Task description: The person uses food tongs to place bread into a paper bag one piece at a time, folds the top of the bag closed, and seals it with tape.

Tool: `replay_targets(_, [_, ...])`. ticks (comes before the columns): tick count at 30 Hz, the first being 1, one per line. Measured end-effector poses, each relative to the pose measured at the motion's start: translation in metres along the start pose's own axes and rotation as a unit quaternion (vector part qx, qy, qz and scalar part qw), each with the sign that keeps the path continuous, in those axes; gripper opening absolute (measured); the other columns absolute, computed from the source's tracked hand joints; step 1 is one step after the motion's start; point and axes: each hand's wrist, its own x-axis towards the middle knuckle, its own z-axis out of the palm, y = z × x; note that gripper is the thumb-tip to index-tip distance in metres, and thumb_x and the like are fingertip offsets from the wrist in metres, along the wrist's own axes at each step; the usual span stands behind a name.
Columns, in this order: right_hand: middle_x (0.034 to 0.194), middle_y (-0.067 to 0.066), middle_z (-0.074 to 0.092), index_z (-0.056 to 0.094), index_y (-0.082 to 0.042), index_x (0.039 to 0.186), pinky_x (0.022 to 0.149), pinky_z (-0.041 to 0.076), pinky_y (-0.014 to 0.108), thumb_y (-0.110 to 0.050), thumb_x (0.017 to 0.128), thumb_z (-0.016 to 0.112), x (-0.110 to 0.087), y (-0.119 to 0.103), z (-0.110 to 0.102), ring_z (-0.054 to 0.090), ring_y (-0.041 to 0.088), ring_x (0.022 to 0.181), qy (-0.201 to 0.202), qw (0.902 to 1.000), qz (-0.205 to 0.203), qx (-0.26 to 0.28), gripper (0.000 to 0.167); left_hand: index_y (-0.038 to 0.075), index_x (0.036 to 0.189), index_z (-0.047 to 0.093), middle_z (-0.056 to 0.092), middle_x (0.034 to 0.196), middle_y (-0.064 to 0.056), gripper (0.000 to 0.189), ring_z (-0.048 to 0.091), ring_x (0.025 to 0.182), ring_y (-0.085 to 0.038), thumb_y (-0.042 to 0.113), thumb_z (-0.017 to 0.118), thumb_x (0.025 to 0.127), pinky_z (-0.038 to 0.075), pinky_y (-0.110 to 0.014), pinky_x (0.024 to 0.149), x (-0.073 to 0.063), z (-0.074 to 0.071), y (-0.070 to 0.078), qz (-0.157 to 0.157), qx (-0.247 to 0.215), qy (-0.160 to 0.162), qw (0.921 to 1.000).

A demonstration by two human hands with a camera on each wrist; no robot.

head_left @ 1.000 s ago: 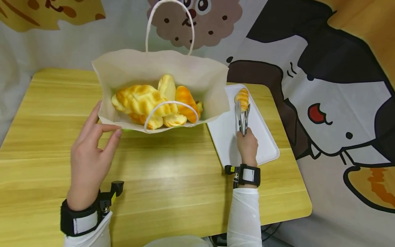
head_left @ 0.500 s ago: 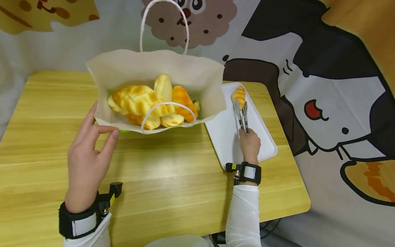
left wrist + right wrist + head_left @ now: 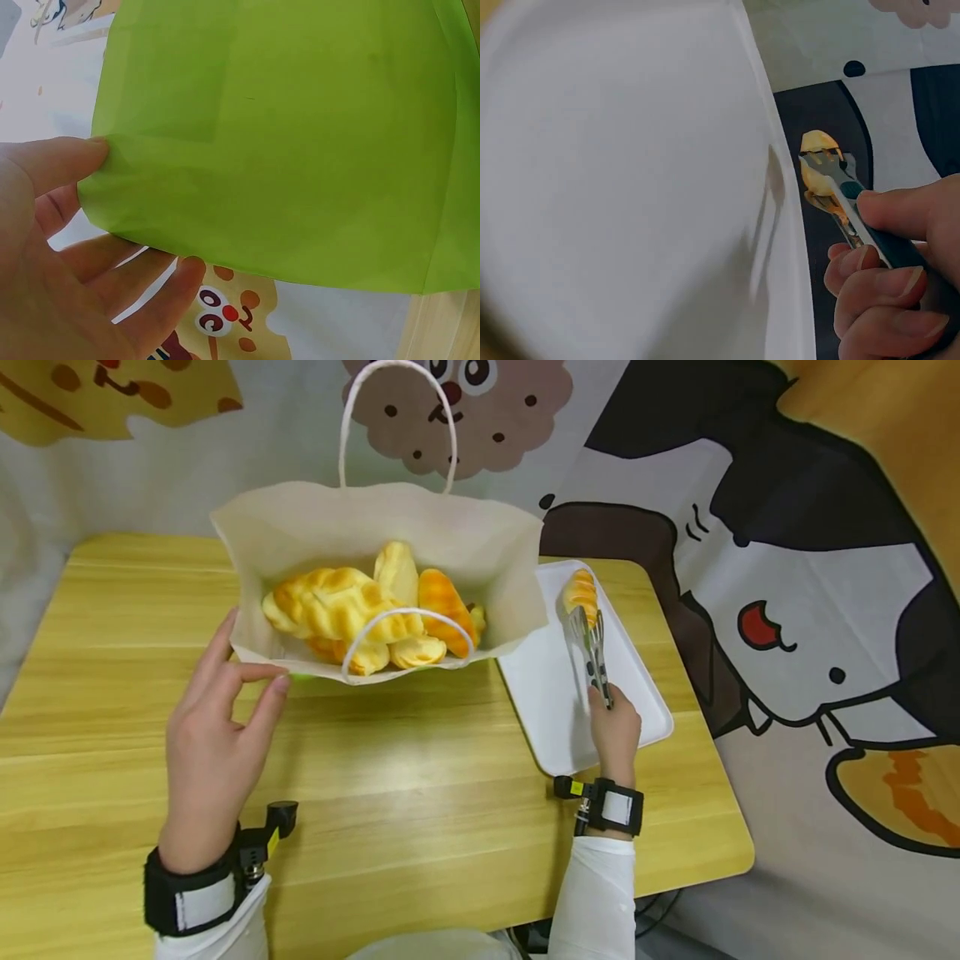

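Note:
A paper bag (image 3: 300, 514), cream inside and green outside (image 3: 285, 150), stands with its mouth open in the head view. My left hand (image 3: 217, 752) pinches its near left rim between thumb and index finger. Inside lie a large braided loaf (image 3: 318, 597), an orange roll (image 3: 444, 606) and other bread pieces. At the right, my right hand (image 3: 618, 727) grips metal tongs (image 3: 594, 660) by their handle. The tongs' tips are at the near end of a striped bread roll (image 3: 581, 585) at the far end of a white tray (image 3: 547, 718). Whether the roll is lifted, I cannot tell.
Two white cord handles rise from the bag; the near handle (image 3: 369, 635) crosses in front of the bread. Bag and tray share a wooden table (image 3: 390, 810). A cartoon-printed cloth (image 3: 810, 610) hangs behind and to the right.
My right hand has drawn slightly toward me and to the right with the tongs, whose arms are closer together. The left hand keeps its hold on the bag's rim.

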Motion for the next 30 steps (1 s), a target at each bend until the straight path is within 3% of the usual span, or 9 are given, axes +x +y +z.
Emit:
replay_targets(2, [0.114,0.020,0.067,0.064,-0.006,0.127,0.074,0.041,0.036,-0.037,0.104,0.051,-0.006,-0.001,-0.002,0.057,0.032,0.092,0.010,0.9998,0.006,0.015,0.041,-0.006,0.098,0.069,0.045,0.156,0.001,0.014,0.049,0.139,-0.034,-0.002,0.075,0.085,0.035,-0.019,0.113,0.000,-0.001,0.000,0.000,-0.003,0.005,1.0000])
replay_targets(5, [0.098,0.019,0.064,0.065,-0.006,0.124,0.066,0.037,0.033,-0.036,0.104,0.052,-0.015,-0.003,-0.005,0.053,0.029,0.081,0.030,0.9989,0.004,0.035,0.038,-0.006,0.097,0.069,0.044,0.156,0.003,0.013,0.048,0.140,-0.033,-0.002,0.074,0.086,0.034,-0.017,0.113,0.000,-0.001,0.000,-0.001,-0.005,0.009,0.9999])
replay_targets(9, [0.075,0.009,0.053,0.066,-0.007,0.109,0.057,0.034,0.030,-0.036,0.103,0.054,-0.023,-0.006,-0.009,0.046,0.022,0.064,0.064,0.9959,-0.016,0.063,0.032,-0.006,0.098,0.068,0.044,0.156,0.002,0.014,0.048,0.140,-0.033,-0.001,0.074,0.087,0.035,-0.022,0.114,-0.001,-0.002,-0.001,0.001,-0.003,0.009,0.9999])
replay_targets(13, [0.065,-0.002,0.049,0.064,-0.011,0.098,0.050,0.034,0.026,-0.039,0.101,0.056,-0.028,-0.009,-0.015,0.044,0.011,0.054,0.086,0.9886,-0.013,0.123,0.029,-0.006,0.098,0.068,0.043,0.157,0.003,0.014,0.049,0.139,-0.035,0.000,0.074,0.087,0.037,-0.028,0.114,-0.002,-0.002,-0.001,0.001,0.002,0.004,1.0000])
replay_targets(20, [0.064,-0.003,0.045,0.062,-0.015,0.100,0.042,0.031,0.023,-0.040,0.101,0.057,-0.038,-0.017,-0.028,0.039,0.009,0.049,0.106,0.9640,-0.010,0.243,0.026,-0.005,0.099,0.069,0.044,0.157,-0.003,0.014,0.048,0.139,-0.038,-0.001,0.074,0.087,0.040,-0.045,0.114,-0.002,-0.002,0.001,-0.006,0.001,-0.007,1.0000])
replay_targets(26, [0.068,-0.003,0.045,0.062,-0.017,0.099,0.042,0.030,0.021,-0.034,0.101,0.058,-0.046,-0.031,-0.040,0.040,0.010,0.051,0.118,0.9501,-0.041,0.286,0.018,-0.005,0.099,0.068,0.042,0.157,0.002,0.014,0.048,0.139,-0.036,0.002,0.073,0.089,0.040,-0.044,0.113,-0.001,-0.003,0.002,-0.003,0.006,-0.010,0.9999])
replay_targets(30, [0.068,-0.004,0.045,0.063,-0.016,0.100,0.044,0.030,0.020,-0.028,0.102,0.058,-0.053,-0.044,-0.050,0.039,0.009,0.051,0.123,0.9422,-0.085,0.300,0.013,-0.006,0.099,0.068,0.042,0.158,0.004,0.014,0.049,0.138,-0.037,0.004,0.072,0.090,0.041,-0.044,0.112,-0.001,-0.003,0.003,-0.006,0.007,-0.012,0.9999])
